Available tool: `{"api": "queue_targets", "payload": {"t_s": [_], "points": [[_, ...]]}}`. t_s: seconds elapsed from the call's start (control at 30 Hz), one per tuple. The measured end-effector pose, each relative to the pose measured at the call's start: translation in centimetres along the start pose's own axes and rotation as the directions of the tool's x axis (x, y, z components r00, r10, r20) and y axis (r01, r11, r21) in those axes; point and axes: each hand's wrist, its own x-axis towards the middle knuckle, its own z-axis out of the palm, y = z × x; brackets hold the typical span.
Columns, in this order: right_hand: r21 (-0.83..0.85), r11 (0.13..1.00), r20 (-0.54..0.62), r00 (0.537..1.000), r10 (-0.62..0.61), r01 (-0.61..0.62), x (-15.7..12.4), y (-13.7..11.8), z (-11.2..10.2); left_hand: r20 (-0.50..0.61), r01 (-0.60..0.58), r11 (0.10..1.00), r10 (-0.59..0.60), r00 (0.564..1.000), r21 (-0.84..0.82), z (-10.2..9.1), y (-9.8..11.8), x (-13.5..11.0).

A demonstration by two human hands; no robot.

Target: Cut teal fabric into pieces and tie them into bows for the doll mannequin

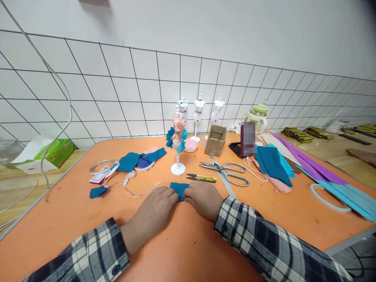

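Note:
A small rectangular piece of teal crepe paper [177,189] lies on the orange table in front of me. Its left end is under the curled fingers of my left hand [160,205], which grip it. At the other end, the fingers and thumb of my right hand [204,199] close on the paper. Just beyond my hands rests a pair of yellow-handled thread snips [202,178]. Large metal scissors [226,170] lie to their right. Behind the paper stands a miniature dress form [178,135] with peach and teal pieces wrapped around it.
Several white dress forms [199,109] stand at the back, near a cardboard box [216,140] and a pink bowl [191,146]. Teal scraps [129,161] and tape rolls lie left. Coloured strips [274,164], a phone [248,140] and a bottle [259,115] are right.

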Motion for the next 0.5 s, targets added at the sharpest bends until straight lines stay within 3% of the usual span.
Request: {"api": "queue_targets", "payload": {"t_s": [0.2, 0.37, 0.5], "points": [[0.039, 0.998, 0.023, 0.998, 0.055, -0.056, 0.19, 0.07, -0.01, -0.009, 0.049, 0.998, -0.050, 0.999, -0.036, 0.00, 0.10, -0.23], [0.021, 0.999, 0.026, 0.999, 0.032, -0.033, 0.19, 0.08, -0.08, 0.062, 0.010, 1.000, -0.010, 0.998, 0.004, -0.07, 0.10, -0.06], [-0.013, 1.000, 0.009, 1.000, 0.021, -0.021, 0.09, -0.07, -0.07, -0.003, 0.004, 0.999, -0.004, 1.000, 0.043, -0.13, 0.08, 0.11]]}}
